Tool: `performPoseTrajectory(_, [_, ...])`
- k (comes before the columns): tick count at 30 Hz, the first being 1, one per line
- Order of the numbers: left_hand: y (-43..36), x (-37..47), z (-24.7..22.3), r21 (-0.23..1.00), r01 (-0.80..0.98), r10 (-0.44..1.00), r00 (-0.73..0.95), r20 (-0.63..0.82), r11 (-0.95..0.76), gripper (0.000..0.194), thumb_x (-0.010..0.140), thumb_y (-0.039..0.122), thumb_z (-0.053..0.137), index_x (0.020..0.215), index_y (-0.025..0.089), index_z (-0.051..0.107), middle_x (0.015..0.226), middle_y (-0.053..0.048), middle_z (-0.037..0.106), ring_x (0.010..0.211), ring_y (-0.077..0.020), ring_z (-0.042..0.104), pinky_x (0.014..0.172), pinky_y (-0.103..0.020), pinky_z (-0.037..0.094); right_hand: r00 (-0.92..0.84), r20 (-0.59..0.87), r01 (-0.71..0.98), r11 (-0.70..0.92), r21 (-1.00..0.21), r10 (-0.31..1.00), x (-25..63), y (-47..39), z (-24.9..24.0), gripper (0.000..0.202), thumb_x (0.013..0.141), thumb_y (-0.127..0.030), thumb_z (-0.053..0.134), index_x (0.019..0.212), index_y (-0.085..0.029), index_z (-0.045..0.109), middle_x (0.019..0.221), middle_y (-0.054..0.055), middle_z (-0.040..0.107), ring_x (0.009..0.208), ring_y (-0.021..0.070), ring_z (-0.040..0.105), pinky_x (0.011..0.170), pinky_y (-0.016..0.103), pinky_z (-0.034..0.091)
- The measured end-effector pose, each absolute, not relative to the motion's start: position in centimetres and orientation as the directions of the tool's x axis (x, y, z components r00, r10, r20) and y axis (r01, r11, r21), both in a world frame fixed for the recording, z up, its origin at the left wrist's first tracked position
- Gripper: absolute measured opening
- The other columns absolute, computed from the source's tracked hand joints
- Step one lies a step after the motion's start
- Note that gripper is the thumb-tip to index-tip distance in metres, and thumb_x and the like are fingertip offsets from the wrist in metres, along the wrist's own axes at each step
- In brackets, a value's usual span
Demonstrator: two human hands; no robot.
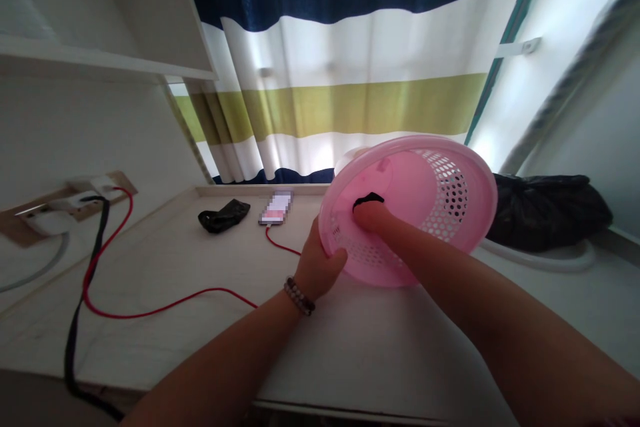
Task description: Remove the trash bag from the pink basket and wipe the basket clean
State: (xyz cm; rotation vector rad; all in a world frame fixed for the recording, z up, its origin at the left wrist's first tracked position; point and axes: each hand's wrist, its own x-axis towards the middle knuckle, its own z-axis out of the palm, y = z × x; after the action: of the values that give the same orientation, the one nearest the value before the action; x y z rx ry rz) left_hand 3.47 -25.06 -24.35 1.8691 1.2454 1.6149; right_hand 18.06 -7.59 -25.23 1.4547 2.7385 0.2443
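Observation:
A pink plastic basket [405, 167] with perforated sides is tilted above the white desktop, its mouth turned toward me. My left hand [323, 265] is closed on its left rim, the thumb on the near side. Reaching through the mouth, my right hand [371, 217] is closed inside the basket. A small piece of black material [369, 198] shows at its fingers; it looks like plastic, but most of it is hidden by the hand.
A crumpled black plastic bag [225, 215] and a phone [277, 207] on a red cable [170, 307] lie on the desktop [165, 253]. A full black bag [550, 210] sits at right, beside a white ring [555, 263]. A power strip [65, 207] is at left; a striped curtain [350, 107] hangs behind.

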Motion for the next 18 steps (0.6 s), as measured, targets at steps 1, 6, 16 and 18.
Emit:
performPoseTrajectory(1, [-25.0, 3.5, -24.5, 0.753, 0.369, 0.797, -0.051, 0.602, -0.545, 0.070, 0.069, 0.006, 0.058, 0.134, 0.020, 0.039, 0.125, -0.008, 0.056, 0.113, -0.0217, 0.055, 0.100, -0.038, 0.045, -0.552, 0.044, 0.824, 0.536, 0.184, 0.833, 18.1, -7.6, -25.3, 0.039, 0.090, -0.011, 0.038, 0.115, -0.007, 0.067, 0.105, 0.021, 0.067, 0.097, 0.0285, 0.062, 0.086, 0.040, 0.045])
performPoseTrajectory(6, [-25.0, 3.7, -25.2, 0.717, 0.412, 0.771, -0.051, 0.634, -0.562, 0.071, 0.069, 0.011, 0.063, 0.134, 0.017, 0.035, 0.132, -0.012, 0.050, 0.123, -0.0242, 0.049, 0.108, -0.041, 0.039, -0.569, 0.075, 0.802, 0.533, 0.269, 0.819, 18.0, -8.7, -25.2, 0.036, 0.089, -0.014, 0.041, 0.114, -0.006, 0.064, 0.109, 0.022, 0.065, 0.098, 0.0284, 0.061, 0.088, 0.042, 0.043])
performPoseTrajectory(16, [-25.2, 3.8, -25.1, 0.727, 0.408, 0.778, -0.062, 0.625, -0.551, 0.061, 0.068, 0.007, 0.059, 0.125, 0.018, 0.043, 0.127, -0.011, 0.054, 0.118, -0.0227, 0.053, 0.106, -0.041, 0.041, -0.698, 0.114, 0.693, 0.628, 0.355, 0.707, 19.8, -15.0, -24.6, 0.039, 0.085, -0.013, 0.040, 0.118, -0.002, 0.059, 0.100, 0.024, 0.065, 0.084, 0.0276, 0.065, 0.080, 0.042, 0.045])
performPoseTrajectory(18, [-25.2, 3.7, -25.0, 0.733, 0.391, 0.781, -0.052, 0.622, -0.557, 0.060, 0.068, 0.007, 0.059, 0.124, 0.018, 0.044, 0.127, -0.011, 0.054, 0.118, -0.0223, 0.053, 0.105, -0.041, 0.041, -0.691, 0.099, 0.697, 0.624, 0.353, 0.716, 19.9, -15.1, -24.7, 0.040, 0.085, -0.012, 0.039, 0.118, -0.001, 0.058, 0.100, 0.024, 0.065, 0.083, 0.0277, 0.065, 0.078, 0.042, 0.046])
